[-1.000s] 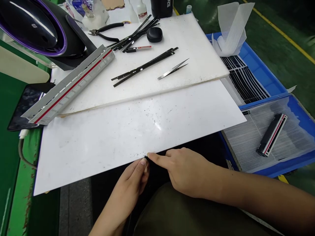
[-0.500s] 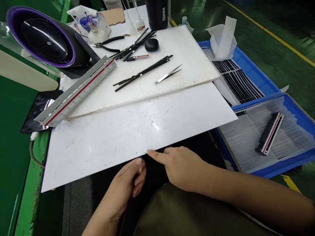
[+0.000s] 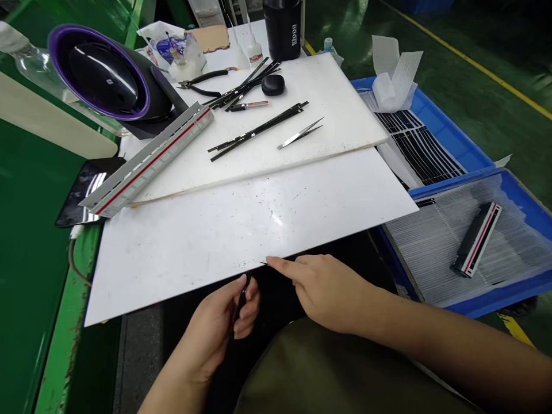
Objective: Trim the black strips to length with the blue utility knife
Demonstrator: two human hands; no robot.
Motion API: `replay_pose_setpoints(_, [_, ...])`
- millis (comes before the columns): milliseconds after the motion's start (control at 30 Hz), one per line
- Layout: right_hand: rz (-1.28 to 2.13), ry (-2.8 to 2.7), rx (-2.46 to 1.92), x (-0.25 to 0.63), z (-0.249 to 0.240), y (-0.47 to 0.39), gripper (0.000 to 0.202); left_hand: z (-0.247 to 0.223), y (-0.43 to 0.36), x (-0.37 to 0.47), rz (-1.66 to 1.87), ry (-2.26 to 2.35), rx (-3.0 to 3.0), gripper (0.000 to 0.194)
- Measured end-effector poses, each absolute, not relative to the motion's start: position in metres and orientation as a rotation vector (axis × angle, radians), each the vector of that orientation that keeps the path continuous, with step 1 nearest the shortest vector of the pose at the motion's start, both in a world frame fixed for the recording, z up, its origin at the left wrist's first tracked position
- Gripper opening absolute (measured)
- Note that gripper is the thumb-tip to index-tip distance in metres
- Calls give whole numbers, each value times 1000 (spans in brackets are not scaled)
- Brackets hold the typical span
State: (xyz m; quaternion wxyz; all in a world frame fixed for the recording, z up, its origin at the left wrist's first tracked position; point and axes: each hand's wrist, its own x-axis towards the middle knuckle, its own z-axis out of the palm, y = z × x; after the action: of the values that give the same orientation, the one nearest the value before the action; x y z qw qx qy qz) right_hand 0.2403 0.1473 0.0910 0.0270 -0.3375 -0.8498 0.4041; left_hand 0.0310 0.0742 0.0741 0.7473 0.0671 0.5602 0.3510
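Note:
My left hand (image 3: pixel 224 316) is closed on a thin black strip (image 3: pixel 242 296), pinched between thumb and fingers, its upper end at the front edge of the white board (image 3: pixel 181 253). Just right of it, my right hand (image 3: pixel 321 287) is closed with the index finger stretched forward along the board's edge. A thin dark pointed tip (image 3: pixel 263 263) sticks out past that fingertip; the rest of this tool is hidden in the hand. The tip and the strip are a little apart. Small dark specks lie on the board close by.
Tweezers (image 3: pixel 299 133), more black strips (image 3: pixel 259 131), a pen (image 3: pixel 249 106) and cutting pliers (image 3: pixel 202 82) lie on a white foam slab (image 3: pixel 345 109). A long grey ruler-like piece (image 3: pixel 150 161) and a purple-rimmed fan (image 3: pixel 103 80) stand left. Blue trays (image 3: pixel 452 135) are at right.
My right hand has drawn slightly away from the left, and the pointed tip shows more clearly. More of the strip's end shows above my left thumb. The whole view has shifted a little.

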Motion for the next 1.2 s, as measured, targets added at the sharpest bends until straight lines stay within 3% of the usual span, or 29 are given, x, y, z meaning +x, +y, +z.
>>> replay_pose_setpoints(600, [1253,-2674,-1004,226,91,150,63,76,75,40,738,1497,394,43])
replay_pose_setpoints(1200, [1024,-2881,-967,222,96,149,65,74,74,44,726,1551,433,51])
